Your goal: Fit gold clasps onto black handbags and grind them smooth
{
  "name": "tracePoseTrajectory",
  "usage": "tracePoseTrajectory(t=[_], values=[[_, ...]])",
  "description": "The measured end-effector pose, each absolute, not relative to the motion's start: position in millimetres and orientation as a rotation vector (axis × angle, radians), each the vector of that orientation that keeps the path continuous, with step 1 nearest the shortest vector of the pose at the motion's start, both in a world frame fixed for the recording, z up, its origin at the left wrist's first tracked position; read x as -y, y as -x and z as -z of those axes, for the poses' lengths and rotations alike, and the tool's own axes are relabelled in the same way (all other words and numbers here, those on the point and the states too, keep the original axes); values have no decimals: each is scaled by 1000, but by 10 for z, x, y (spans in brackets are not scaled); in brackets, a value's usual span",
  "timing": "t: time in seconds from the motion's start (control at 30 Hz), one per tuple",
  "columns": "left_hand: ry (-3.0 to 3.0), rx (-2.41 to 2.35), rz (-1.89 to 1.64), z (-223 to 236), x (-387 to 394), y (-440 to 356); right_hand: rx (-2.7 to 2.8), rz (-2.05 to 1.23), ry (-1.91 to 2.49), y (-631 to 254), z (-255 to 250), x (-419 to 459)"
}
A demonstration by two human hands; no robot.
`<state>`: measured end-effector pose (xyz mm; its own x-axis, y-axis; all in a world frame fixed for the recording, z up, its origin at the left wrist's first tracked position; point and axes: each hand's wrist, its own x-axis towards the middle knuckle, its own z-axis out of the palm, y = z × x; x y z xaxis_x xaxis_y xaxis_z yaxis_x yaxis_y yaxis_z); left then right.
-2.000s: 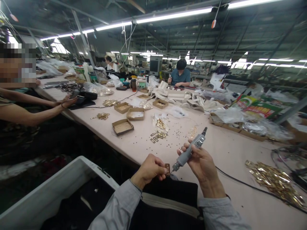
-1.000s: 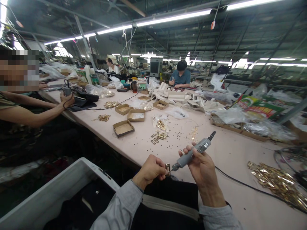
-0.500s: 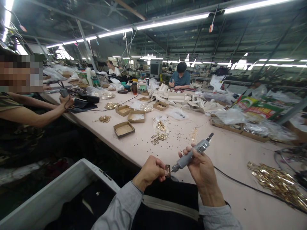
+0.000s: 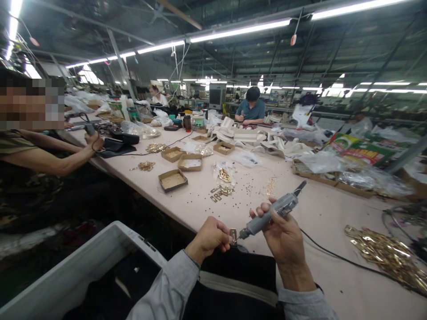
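My right hand (image 4: 283,235) is wrapped round a grey electric screwdriver (image 4: 270,217), its tip pointing down and left. That tip is at or just beside a small gold metal plate (image 4: 233,235); whether they touch I cannot tell. My left hand (image 4: 213,240) is closed, pinching the plate between thumb and fingers. Black fabric with a pale strip (image 4: 238,286) lies below both hands, over my lap and the table edge. From the screwdriver side a black cord (image 4: 347,258) runs right across the table.
Gold plates (image 4: 383,253) are heaped at the right. Several small cardboard boxes (image 4: 172,180) and loose gold pieces (image 4: 222,191) lie mid-table. A white bin (image 4: 83,262) with dark material stands at lower left. A co-worker (image 4: 50,155) sits at left, another person (image 4: 251,109) across the table.
The screwdriver and my right hand have shifted slightly right and its rear end has risen a little. My left hand with the plate has hardly moved.
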<state>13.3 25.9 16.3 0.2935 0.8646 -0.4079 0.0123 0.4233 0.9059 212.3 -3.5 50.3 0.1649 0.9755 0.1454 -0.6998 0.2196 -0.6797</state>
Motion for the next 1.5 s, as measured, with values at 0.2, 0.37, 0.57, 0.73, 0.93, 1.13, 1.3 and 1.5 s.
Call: tracePoseTrajectory(t=[0.2, 0.37, 0.57, 0.73, 0.93, 1.13, 1.3, 1.5], values=[[-962, -1142, -701, -177, -259, -142, 647, -1288, 526, -2112, -463, 40], [-964, -1137, -690, -192, -264, -136, 646, -1292, 524, -2105, -457, 54], [-966, -1140, -687, -175, -265, -142, 644, -1284, 536, -2093, -478, 71], [-962, -1142, -684, -166, -266, -146, 674, -1282, 529, -2089, -485, 87], [-953, -1141, -681, -175, -270, -137, 693, -1273, 510, -2085, -522, 115], [-945, -1149, -659, -141, -296, -130, 710, -1263, 516, -2062, -586, 153], [-942, -1154, -635, -137, -318, -125, 721, -1274, 515, -2062, -587, 176], [-938, -1150, -611, -155, -337, -124, 773, -1288, 489, -2068, -553, 181]])
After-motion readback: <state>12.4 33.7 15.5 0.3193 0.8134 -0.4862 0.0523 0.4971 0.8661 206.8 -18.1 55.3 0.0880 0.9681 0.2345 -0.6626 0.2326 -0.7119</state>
